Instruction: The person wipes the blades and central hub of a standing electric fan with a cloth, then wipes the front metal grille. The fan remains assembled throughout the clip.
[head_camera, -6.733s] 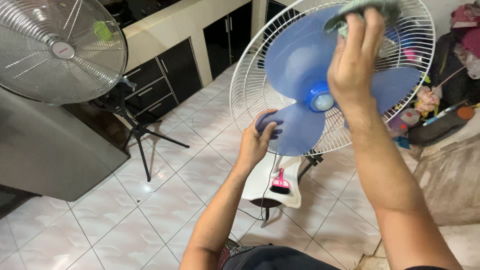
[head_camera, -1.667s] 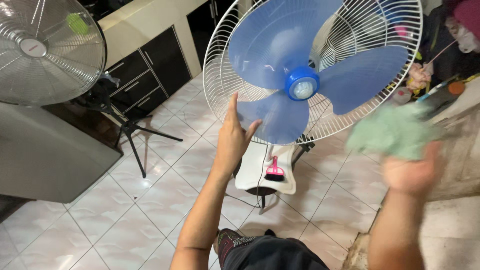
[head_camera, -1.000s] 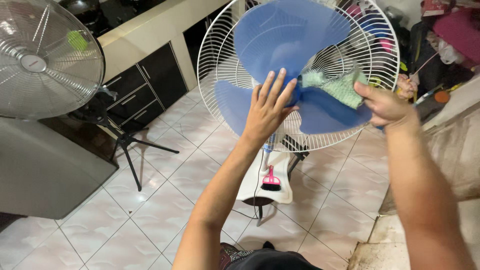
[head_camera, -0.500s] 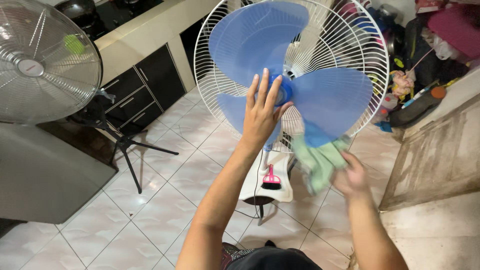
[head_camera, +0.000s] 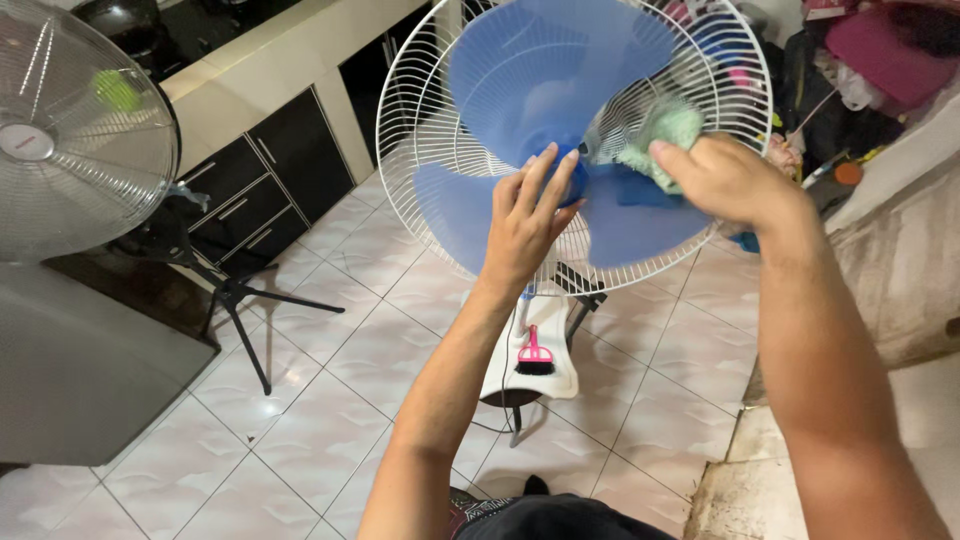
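A standing fan with a white wire rear guard (head_camera: 420, 90) and three blue blades (head_camera: 545, 60) faces me, its front guard off. My left hand (head_camera: 525, 225) lies flat against the blue hub and lower left blade, fingers spread. My right hand (head_camera: 725, 180) grips a pale green cloth (head_camera: 665, 135) and presses it on the right blade beside the hub. The fan's white base (head_camera: 535, 385) stands on the tiled floor below, with a pink hand brush (head_camera: 533, 357) lying on it.
A second fan with a metal guard (head_camera: 70, 130) stands at the left over a black tripod (head_camera: 235, 300). Dark cabinets (head_camera: 245, 195) line the far wall. Clutter of cloth and bottles (head_camera: 860, 70) sits at the upper right; a rough concrete step (head_camera: 900, 290) lies right.
My right hand has swung the green cloth up from below the fan onto the right blade near the hub. The blades have turned a little; my left hand stays on the hub.
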